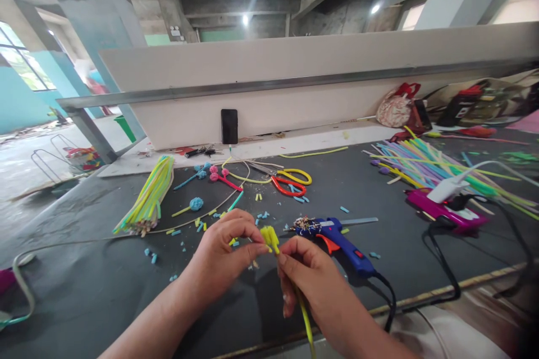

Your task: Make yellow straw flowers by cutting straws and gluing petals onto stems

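Both my hands meet over the dark table (pixel 105 291) near its front edge. My left hand (pixel 225 255) pinches the curled, fuzzy top of a yellow pipe cleaner (pixel 270 238) between thumb and fingers. My right hand (pixel 309 280) is closed round the same pipe cleaner's stem, which runs down past my wrist toward the table edge. A blue hot glue gun (pixel 341 241) with an orange trigger lies just right of my hands, nozzle pointing left.
Red and yellow scissors (pixel 290 182) lie behind the hands. A yellow-green bundle (pixel 147 196) sits at left, coloured sticks (pixel 438 165) at right by a pink power strip (pixel 438 208). A black phone (pixel 229 126) leans on the white board. Small cut bits litter the table.
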Motion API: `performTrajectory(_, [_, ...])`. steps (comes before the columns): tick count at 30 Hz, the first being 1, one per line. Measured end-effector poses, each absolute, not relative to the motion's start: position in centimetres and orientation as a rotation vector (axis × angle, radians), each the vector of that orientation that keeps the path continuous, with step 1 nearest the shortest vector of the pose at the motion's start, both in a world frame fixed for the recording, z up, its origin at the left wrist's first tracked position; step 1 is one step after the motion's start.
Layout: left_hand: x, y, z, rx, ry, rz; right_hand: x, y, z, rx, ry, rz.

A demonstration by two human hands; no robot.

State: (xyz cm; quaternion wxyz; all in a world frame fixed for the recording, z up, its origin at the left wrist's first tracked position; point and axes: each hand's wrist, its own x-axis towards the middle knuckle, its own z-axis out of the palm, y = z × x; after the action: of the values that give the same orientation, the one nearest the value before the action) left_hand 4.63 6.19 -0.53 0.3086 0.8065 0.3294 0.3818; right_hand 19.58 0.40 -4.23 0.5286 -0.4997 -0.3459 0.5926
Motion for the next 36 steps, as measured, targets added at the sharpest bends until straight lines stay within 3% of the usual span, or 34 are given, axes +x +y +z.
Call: performTrajectory(36, [4.8, 6.5, -2.2, 2.071, 0.922, 1.019, 19.2, 0.1, -5.0, -1.107, -0.893, 1.499])
